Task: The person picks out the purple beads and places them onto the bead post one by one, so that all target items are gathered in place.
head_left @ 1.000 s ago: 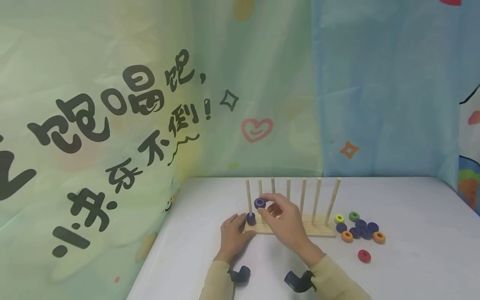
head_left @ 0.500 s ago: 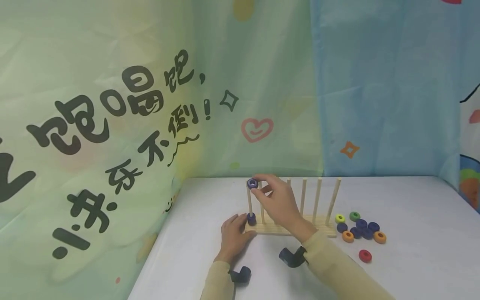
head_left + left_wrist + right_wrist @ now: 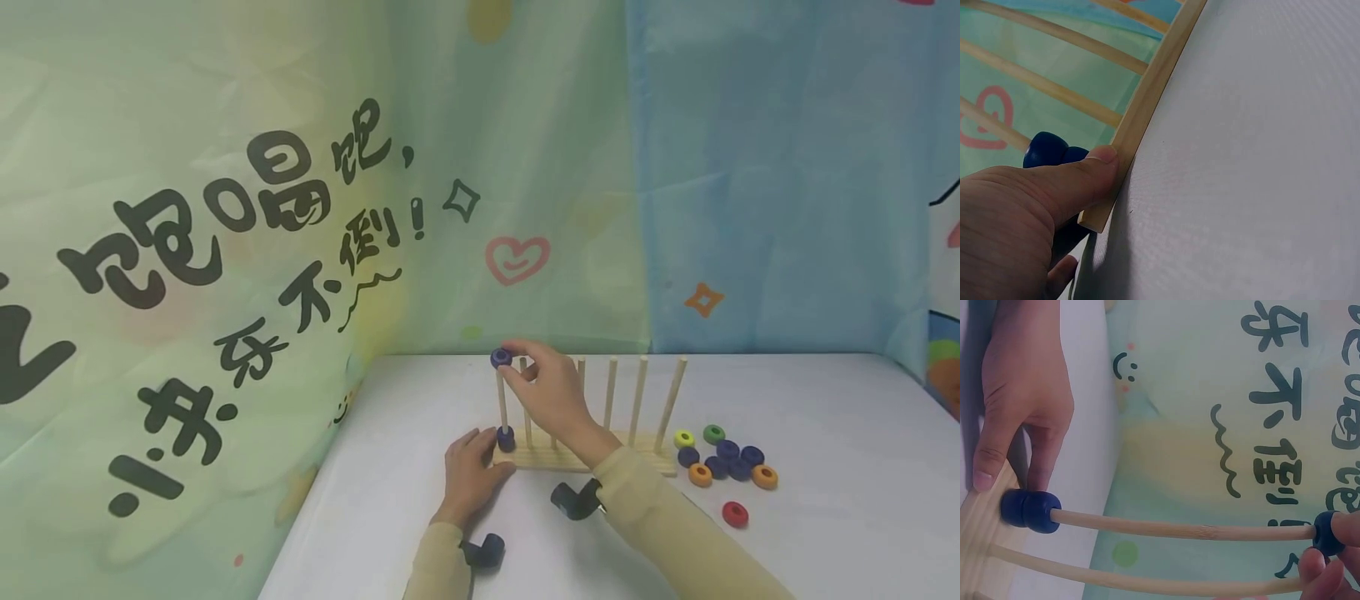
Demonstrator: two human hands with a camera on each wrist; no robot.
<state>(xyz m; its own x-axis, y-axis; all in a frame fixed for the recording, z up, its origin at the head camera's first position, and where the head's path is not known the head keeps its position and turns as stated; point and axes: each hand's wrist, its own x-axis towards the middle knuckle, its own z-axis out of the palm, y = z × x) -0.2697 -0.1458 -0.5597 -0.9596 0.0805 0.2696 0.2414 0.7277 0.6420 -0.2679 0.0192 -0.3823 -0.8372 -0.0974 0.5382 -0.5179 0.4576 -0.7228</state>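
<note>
A wooden peg stand (image 3: 536,459) with several upright pegs stands on the table. My left hand (image 3: 468,473) holds its left end, the thumb (image 3: 1100,165) on the front edge in the left wrist view. Two dark blue beads (image 3: 1030,510) sit stacked at the foot of the leftmost peg (image 3: 1197,532). At that peg's top, my right hand (image 3: 553,393) pinches another blue bead (image 3: 501,358) between thumb and fingers. In the right wrist view this bead (image 3: 1326,534) meets the peg's tip; how far the tip reaches into the hole is hidden.
Right of the stand lie loose beads: several blue ones (image 3: 727,450), a yellow (image 3: 683,439), a green (image 3: 714,434) and two orange, one nearer the right (image 3: 765,477). A red bead (image 3: 735,514) lies closer to the front. A printed curtain (image 3: 517,167) hangs behind the table.
My right hand has lifted the blue bead up and to the left, from in front of the pegs to the top of the leftmost peg. The left hand stays on the stand.
</note>
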